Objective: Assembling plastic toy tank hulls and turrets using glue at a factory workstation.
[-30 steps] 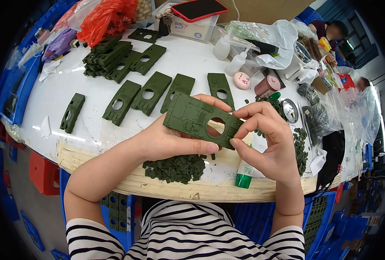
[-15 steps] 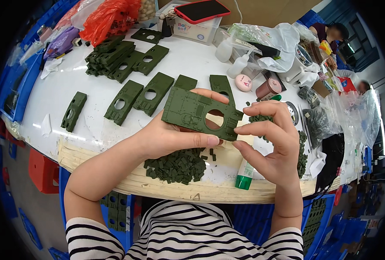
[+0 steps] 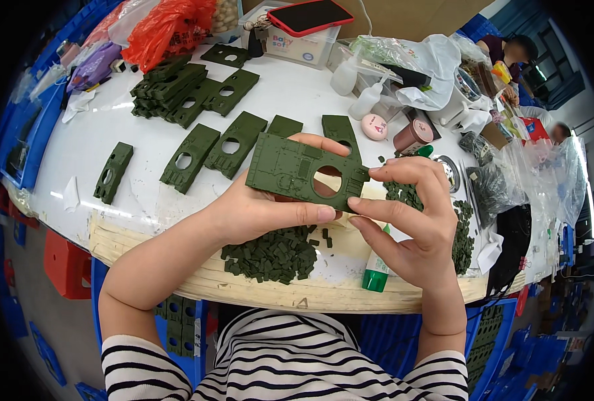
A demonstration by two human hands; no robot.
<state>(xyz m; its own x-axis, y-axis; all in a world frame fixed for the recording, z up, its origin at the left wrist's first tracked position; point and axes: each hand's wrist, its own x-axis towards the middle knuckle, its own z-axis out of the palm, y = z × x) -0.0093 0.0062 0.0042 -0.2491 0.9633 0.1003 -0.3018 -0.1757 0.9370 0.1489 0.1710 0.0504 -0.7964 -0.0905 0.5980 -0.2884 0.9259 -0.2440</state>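
Note:
Above the near part of the table I hold a dark green plastic toy tank hull (image 3: pixel 287 167) with a round hole towards its right end. My left hand (image 3: pixel 260 214) is closed round its left and lower side, thumb along the near edge and fingers behind. At the hull's right end, the thumb and fingertips of my right hand (image 3: pixel 417 217) are pinched at the near corner; whether a tiny part is between them is hidden. Below lies a heap of small green pieces (image 3: pixel 270 257). A white tube with a green cap (image 3: pixel 377 271) lies under my right hand.
More hulls lie beyond my hands, among them one hull (image 3: pixel 193 160) and a stack (image 3: pixel 170 90) at the far left. Another heap of green pieces (image 3: pixel 464 240) is at the right. Squeeze bottles (image 3: pixel 367 100), a phone (image 3: pixel 312 17) and plastic bags (image 3: pixel 410 60) stand farther back.
My right hand has come slightly left and its fingertips now meet the hull's near right corner. The hull has shifted slightly in my left hand's grip.

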